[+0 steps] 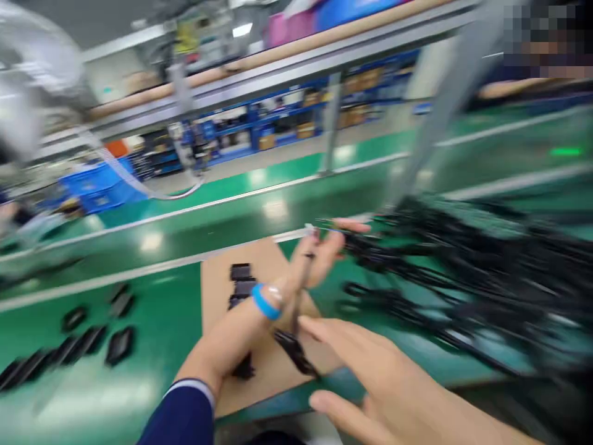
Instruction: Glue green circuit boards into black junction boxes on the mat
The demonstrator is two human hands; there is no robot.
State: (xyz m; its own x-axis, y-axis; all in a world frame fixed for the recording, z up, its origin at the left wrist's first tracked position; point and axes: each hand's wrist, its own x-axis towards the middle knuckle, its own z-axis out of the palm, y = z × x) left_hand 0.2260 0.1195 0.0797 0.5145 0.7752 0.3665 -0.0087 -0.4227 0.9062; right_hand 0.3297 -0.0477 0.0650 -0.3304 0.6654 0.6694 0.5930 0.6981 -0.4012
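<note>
My left hand [319, 256], with a blue band [266, 301] at the wrist, reaches forward to the near end of a heap of black cables [417, 253]. A black cable [302, 284] with a small white connector [309, 230] appears pinched in this hand, though motion blurs the fingers. That cable runs down past the wrist to a folded, bundled part [294, 352] above a brown cardboard sheet [238, 395]. My right hand [365, 358] is open, thumb and fingers apart, its forefinger close beside the cable; whether it touches cannot be told.
Black blocky parts [241, 272] lie on the cardboard, partly behind my left forearm. Several more dark parts [120, 345] lie on the green bench [157, 377] at left. A grey post [440, 105] rises behind the cables. Blue bins [99, 185] stand beyond.
</note>
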